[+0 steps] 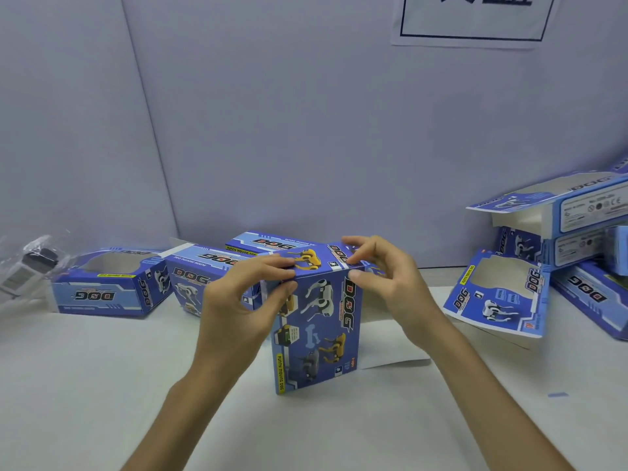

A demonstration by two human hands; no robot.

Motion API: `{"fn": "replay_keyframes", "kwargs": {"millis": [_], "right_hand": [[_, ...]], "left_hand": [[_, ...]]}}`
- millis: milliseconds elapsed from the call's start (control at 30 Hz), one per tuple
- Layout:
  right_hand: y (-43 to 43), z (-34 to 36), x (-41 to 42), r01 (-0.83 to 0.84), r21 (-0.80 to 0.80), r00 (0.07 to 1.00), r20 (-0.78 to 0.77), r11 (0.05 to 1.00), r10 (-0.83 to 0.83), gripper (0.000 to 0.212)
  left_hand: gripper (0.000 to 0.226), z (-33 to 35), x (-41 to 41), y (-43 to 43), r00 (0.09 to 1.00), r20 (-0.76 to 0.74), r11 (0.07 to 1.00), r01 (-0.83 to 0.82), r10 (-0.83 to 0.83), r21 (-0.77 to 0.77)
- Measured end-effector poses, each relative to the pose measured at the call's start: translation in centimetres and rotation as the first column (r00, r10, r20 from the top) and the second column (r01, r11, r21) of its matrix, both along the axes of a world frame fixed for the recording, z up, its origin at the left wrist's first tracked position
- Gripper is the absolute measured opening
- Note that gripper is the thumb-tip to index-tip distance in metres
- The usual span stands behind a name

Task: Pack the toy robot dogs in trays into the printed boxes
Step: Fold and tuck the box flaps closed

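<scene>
The printed box (316,331) stands on end in the middle of the tabletop (102,385), right in front of you, its dog artwork facing you. Your left hand (238,300) pinches the top edge at the box's 10 o'clock corner, thumb on the front face and fingers (272,263) curled over the top flap (312,258). Your right hand (390,277) pinches the 2 o'clock corner the same way, thumb under the edge and fingers arched above it. Whether the toy and its tray are already inside cannot be seen; the walls hide it.

By the look of it, you are closing the top flap. The next move calls for the flap's tongue to go into the slot squarely, both corners pressed down together so the card does not buckle.

At 9 o'clock two open boxes (102,283) lie on their sides, with a third box (268,243) behind at 12. Farther out at 9, a bagged toy (27,266) rests near the wall. A white sheet (390,345) lies just beside the box at 3 o'clock. Beyond it a flattened windowed carton (499,294) leans on a stack of boxes (560,226).
</scene>
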State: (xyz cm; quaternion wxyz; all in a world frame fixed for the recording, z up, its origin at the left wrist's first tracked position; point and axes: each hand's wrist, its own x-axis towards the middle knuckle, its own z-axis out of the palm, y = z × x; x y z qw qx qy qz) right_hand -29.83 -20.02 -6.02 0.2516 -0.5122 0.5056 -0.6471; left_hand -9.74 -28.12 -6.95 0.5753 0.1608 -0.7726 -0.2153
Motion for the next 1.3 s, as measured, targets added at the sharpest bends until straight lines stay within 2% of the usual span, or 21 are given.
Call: {"fn": "replay_keyframes", "kwargs": {"millis": [100, 267, 467, 633, 733, 833, 1033, 1233, 1300], "right_hand": [[-0.7, -0.2, 1.4, -0.038, 0.061, 0.964, 0.264, 0.997, 0.02, 0.032], [-2.2, -1.0, 4.0, 0.202, 0.029, 0.931, 0.306, 0.979, -0.201, 0.024], [-2.3, -0.9, 5.0, 0.275, -0.032, 0.932, 0.252, 0.961, -0.259, 0.018], [-2.0, -1.5, 5.0, 0.245, -0.054, 0.94, 0.257, 0.968, -0.224, 0.011], [-1.9, -1.8, 5.8, 0.309, -0.08, 0.934, 0.211, 0.948, -0.287, 0.02], [-2.0, -1.8, 6.2, 0.343, -0.095, 0.924, 0.215, 0.935, -0.317, 0.024], [-2.2, -1.9, 5.9, 0.328, -0.087, 0.927, 0.222, 0.941, -0.302, 0.021], [-1.6, -1.8, 5.1, 0.279, -0.108, 0.955, 0.135, 0.954, -0.264, 0.025], [-1.6, -1.6, 5.0, 0.283, -0.103, 0.952, 0.152, 0.954, -0.266, 0.024]], "left_hand": [[0.013, -0.3, -0.5, 0.3, 1.0, -0.006, 0.997, -0.027, 0.026, -0.072], [0.014, -0.1, -0.3, 0.2, 1.0, 0.0, 0.995, -0.03, 0.031, -0.1], [0.005, -0.6, -0.8, 0.4, 0.999, -0.015, 0.992, -0.047, 0.045, -0.115], [0.005, -1.0, -0.8, 0.2, 0.999, -0.024, 0.996, -0.038, 0.036, -0.086], [0.011, -1.2, -1.0, 0.5, 0.995, -0.02, 0.994, -0.097, 0.096, -0.058], [0.018, -1.2, -1.2, 0.6, 0.995, -0.011, 0.995, -0.094, 0.095, 0.024], [0.005, -0.8, -1.2, 1.2, 1.0, -0.03, 0.985, 0.009, -0.003, 0.175], [0.013, 0.0, -0.5, 0.6, 0.998, -0.003, 0.947, 0.055, -0.057, 0.318], [0.008, 0.3, -0.3, 0.3, 0.996, -0.008, 0.925, 0.082, -0.085, 0.372]]}}
